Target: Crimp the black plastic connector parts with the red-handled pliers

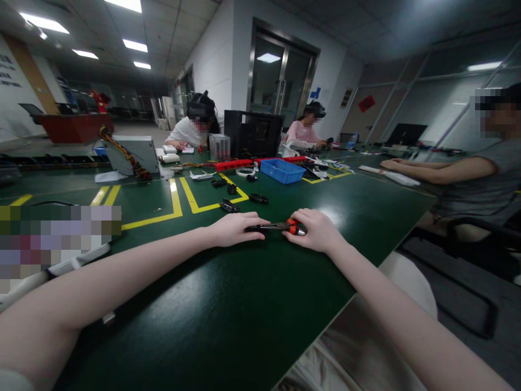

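Both my hands rest on a dark green table (pixel 228 304) and meet around a pair of pliers (pixel 280 226) with red and black handles. My right hand (pixel 315 231) is closed on the red handle end. My left hand (pixel 236 229) lies over the dark jaw end with its fingers curled onto it. The pliers lie nearly flat, pointing left. Just beyond my hands sit small black parts (pixel 230 206) and another black part (pixel 259 199) near yellow tape lines (pixel 176 202).
A blue bin (pixel 282 170), a red strip (pixel 233 164), a roll of tape (pixel 245 172) and a black computer case (pixel 253 133) stand farther back. A grey power supply (pixel 132 155) with wires sits at back left. Two people sit across; a third person's arm (pixel 431 172) rests at right.
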{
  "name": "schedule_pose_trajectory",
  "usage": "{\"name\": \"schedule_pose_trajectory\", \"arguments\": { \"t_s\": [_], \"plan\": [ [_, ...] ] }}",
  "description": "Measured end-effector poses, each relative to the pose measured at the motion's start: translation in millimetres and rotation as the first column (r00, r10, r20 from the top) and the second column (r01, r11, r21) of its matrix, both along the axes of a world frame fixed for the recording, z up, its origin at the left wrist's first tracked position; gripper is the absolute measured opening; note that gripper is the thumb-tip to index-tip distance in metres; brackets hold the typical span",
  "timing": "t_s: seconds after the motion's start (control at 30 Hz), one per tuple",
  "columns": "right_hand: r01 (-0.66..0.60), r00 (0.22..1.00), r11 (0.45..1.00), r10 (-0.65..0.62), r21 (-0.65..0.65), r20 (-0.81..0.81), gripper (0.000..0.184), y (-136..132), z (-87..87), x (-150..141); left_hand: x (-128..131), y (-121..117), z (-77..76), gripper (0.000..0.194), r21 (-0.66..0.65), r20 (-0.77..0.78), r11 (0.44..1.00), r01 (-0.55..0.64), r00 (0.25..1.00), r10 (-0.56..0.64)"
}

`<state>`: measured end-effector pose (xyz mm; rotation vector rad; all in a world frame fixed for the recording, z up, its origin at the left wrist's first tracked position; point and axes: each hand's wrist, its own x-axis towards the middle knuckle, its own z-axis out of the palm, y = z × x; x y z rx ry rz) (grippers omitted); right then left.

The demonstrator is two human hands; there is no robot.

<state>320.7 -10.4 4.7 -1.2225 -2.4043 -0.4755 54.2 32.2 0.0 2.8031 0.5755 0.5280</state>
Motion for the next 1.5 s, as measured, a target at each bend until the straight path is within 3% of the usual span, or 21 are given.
{"name": "schedule_pose_trajectory", "arguments": {
  "t_s": [0.6,1.03,1.5],
  "plan": [
    [0.006,0.999,1.000,-0.005,-0.006,0.047,0.030,-0.1,1.6,-0.1,0.7,-0.2,0.1,0.043,0.009,-0.004,1.000,0.007,1.000,-0.007],
    [0.013,0.999,0.999,-0.011,0.051,-0.040,0.031,-1.7,2.5,0.7,0.7,2.6,-1.9,0.043,-0.026,0.030,1.000,0.004,1.000,-0.003],
    [0.017,1.000,0.999,-0.016,0.036,-0.027,0.027,-0.4,0.8,1.2,0.4,1.1,-0.4,0.039,-0.039,0.049,0.999,0.017,0.999,-0.015]
  ]
}}
